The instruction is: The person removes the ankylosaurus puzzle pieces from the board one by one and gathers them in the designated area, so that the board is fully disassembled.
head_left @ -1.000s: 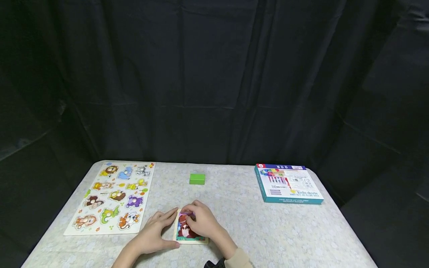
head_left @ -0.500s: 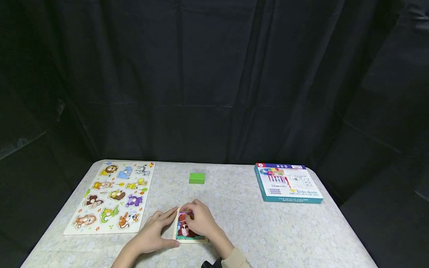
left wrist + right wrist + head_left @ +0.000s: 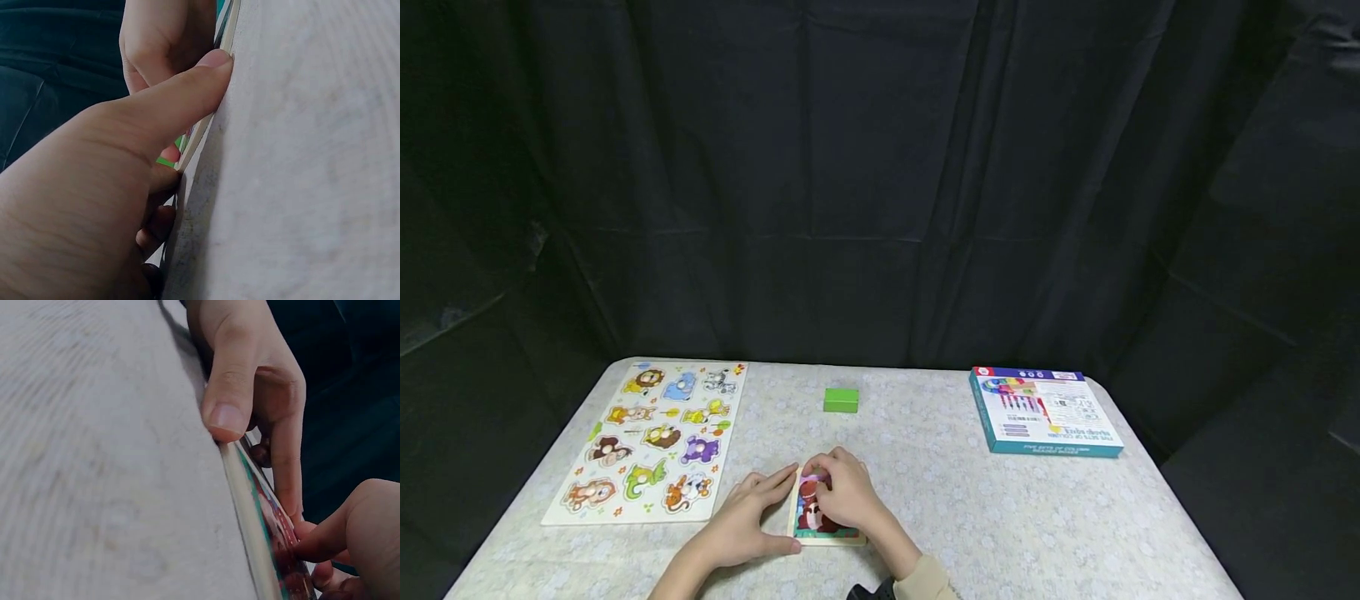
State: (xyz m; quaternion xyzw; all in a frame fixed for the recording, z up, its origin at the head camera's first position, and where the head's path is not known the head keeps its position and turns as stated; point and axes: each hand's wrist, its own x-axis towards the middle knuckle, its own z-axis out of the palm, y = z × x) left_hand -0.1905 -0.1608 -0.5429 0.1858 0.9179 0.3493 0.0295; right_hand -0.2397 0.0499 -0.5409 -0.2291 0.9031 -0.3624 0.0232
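Right sleeve [image 3: 925,577]: slid a touch left since a second ago
Left grip [image 3: 741,521]: spread wide, thumb and index touching the picture board's [image 3: 816,518] left side
Right grip [image 3: 846,493]: fingers bent, tips on it, can't tell if you're pinching anything
Picture board: on the surface [image 3: 1000,517], nearer you than the green block [image 3: 841,401]

Readable words stand only on the box [image 3: 1036,425] near the far right corner of the table [image 3: 955,508]. White capitals on its teal side, facing the table's near edge, read "FIVE SETS OF COLUMN"; the line below is too blurred to tell. Blue lettering near that edge of the box's top looks upside down and seems to say the same. Print on the white label [image 3: 1078,407] and the red sign [image 3: 983,372] at the top's far left corner is too small to read.
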